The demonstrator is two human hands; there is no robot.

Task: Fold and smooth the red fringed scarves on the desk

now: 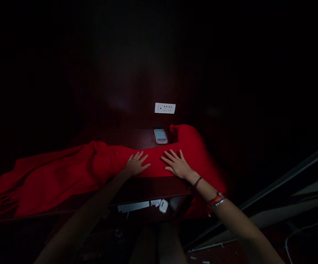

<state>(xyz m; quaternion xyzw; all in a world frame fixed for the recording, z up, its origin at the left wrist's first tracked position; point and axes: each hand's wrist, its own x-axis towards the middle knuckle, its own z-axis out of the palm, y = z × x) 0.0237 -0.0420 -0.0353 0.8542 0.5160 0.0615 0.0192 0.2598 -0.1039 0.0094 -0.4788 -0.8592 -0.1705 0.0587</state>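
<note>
A long red scarf (62, 174) with a fringe at its left end lies stretched across a dark wooden surface. My left hand (136, 164) rests flat on its middle part, fingers spread. A little to the right, my right hand (177, 165) also presses flat on the cloth with its fingers apart. Between the hands the scarf is a smooth band. Its right part bunches up and hangs down over the edge beside my right forearm. Neither hand grips the fabric.
Behind the scarf lies a small light-blue item (160, 136), blurred out. A white wall socket (165, 108) is above it. An open drawer or shelf below holds papers (133, 207) and a white case (163, 206). A pale cable (287, 242) runs at lower right. Much is dark.
</note>
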